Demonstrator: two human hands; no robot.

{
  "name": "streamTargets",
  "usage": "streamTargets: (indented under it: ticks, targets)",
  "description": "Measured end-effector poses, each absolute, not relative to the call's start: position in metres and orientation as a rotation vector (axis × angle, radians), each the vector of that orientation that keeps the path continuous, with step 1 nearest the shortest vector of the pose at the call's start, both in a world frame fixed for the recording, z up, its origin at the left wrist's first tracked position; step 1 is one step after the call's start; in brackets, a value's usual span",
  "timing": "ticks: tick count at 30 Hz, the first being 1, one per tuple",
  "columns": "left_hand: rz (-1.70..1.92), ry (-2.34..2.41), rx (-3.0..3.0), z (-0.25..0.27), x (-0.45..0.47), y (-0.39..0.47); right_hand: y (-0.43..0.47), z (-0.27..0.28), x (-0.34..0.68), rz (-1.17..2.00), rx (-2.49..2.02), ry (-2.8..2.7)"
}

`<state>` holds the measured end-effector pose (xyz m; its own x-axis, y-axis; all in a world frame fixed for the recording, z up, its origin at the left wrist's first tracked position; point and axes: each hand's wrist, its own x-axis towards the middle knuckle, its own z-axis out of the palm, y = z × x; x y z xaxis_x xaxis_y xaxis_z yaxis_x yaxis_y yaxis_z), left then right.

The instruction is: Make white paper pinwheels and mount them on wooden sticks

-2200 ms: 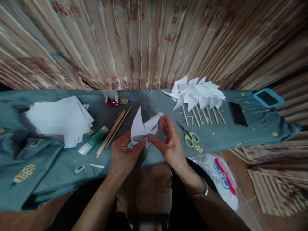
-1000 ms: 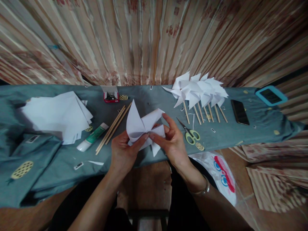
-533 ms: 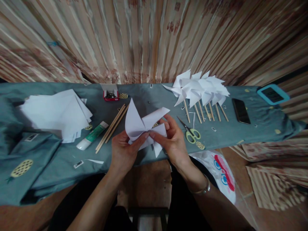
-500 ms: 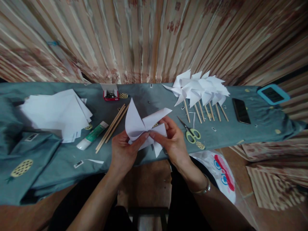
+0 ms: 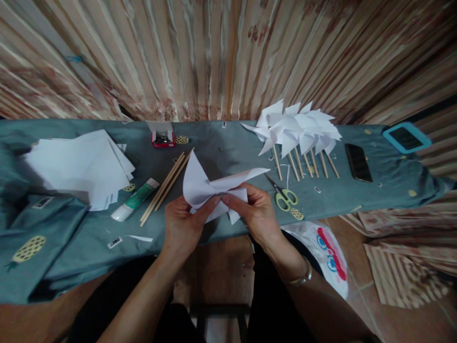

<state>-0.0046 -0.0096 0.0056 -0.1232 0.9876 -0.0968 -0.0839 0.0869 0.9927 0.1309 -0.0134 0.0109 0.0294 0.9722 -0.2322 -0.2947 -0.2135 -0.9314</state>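
Between my hands, over the front of the table, is a white paper pinwheel (image 5: 198, 183) with its corners curled in to the centre. My left hand (image 5: 183, 224) grips its left side, thumb pressed near the centre. On the other side my right hand (image 5: 259, 212) pinches it, thumb at the centre and fingers behind the paper. A small dark point shows between the thumbs; what it is I cannot make out. Several wooden sticks (image 5: 167, 188) lie just left of my left hand. Green-handled scissors (image 5: 283, 196) rest to the right of my right hand.
White paper sheets (image 5: 78, 164) are piled at left, near a green-and-white glue tube (image 5: 134, 200). A small red box (image 5: 163, 139) of metal bits stands at the back. Finished pinwheels (image 5: 300, 128) on sticks lie back right, beside a phone (image 5: 358, 163) and a blue-framed device (image 5: 406, 137).
The pinwheel has tilted in my hands, and its upper right blade now reaches farther right and looks narrower. My thumbs remain at its centre. The view has shifted slightly.
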Motion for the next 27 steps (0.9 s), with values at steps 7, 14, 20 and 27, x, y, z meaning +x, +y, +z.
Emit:
streamTargets:
  ticks: [7,14,20,27]
  targets:
    - [1.247,1.311,0.986,0.002,-0.005,-0.011,-0.013,0.004,0.132,1.397,-1.258,-0.886]
    - [1.205,1.380,0.974,-0.002,-0.005,-0.012,-0.014,0.000,0.134,1.379,-1.303,-0.942]
    - [1.188,1.382,0.958,-0.003,-0.004,-0.012,-0.015,-0.003,0.135,1.367,-1.291,-0.953]
    - [1.193,1.390,0.963,-0.005,-0.004,-0.012,-0.015,-0.003,0.134,1.337,-1.245,-0.987]
